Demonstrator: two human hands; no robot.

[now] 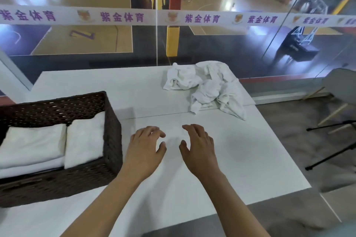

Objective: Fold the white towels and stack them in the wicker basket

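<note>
The step in hand, as I judge it, is fetching the next towel. The crumpled towels (208, 86) lie in a loose heap at the far right of the worktop (250, 159), well apart from both hands and from the wicker basket (113, 136) on the left. To do it well, reach across and take one towel only, by an edge or corner that clearly belongs to it, since the pieces are tangled and a grab at the middle would likely drag a second along. Then bring it to the bare stretch in front of the body, spread it flat and smooth it before the first fold, so that the finished piece matches the folded towels (34, 144) lying in the basket. Those sit in two lots side by side, the left one flat and layered, the right one leaning against the basket's wall.

The left hand (146, 146) and the right hand (198, 146) are side by side, palms down, over the near middle of the worktop, close to each other but apart. The fingers (154, 131) of both are released, loosely spread and slightly bent, and grasp nothing. Whether the fingertips rest on the surface or hang just above it cannot be told.
</note>
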